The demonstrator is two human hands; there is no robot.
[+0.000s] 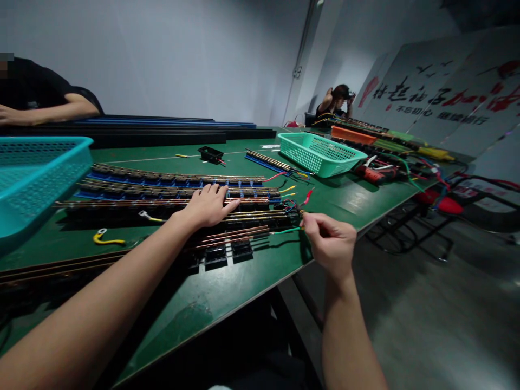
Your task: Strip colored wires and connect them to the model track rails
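Observation:
Several long rail assemblies with copper-coloured bars lie side by side on the green table (341,201). My left hand (209,206) rests palm down with its fingers spread across the blue-based rail assembly (174,192) and the one beside it. Beyond the rail ends, my right hand (330,238) is closed in a pinch near the table's edge. Its fingertips meet a green wire (286,231) and a small dark end piece, but what exactly they grip is too small to tell. A red wire end (309,195) sticks up just behind that hand.
A turquoise basket (44,179) stands at the left, a green basket (323,154) farther back. Yellow cable (109,239), a black tray (211,154) and red-handled tools (376,173) lie around. People sit at far left and far right.

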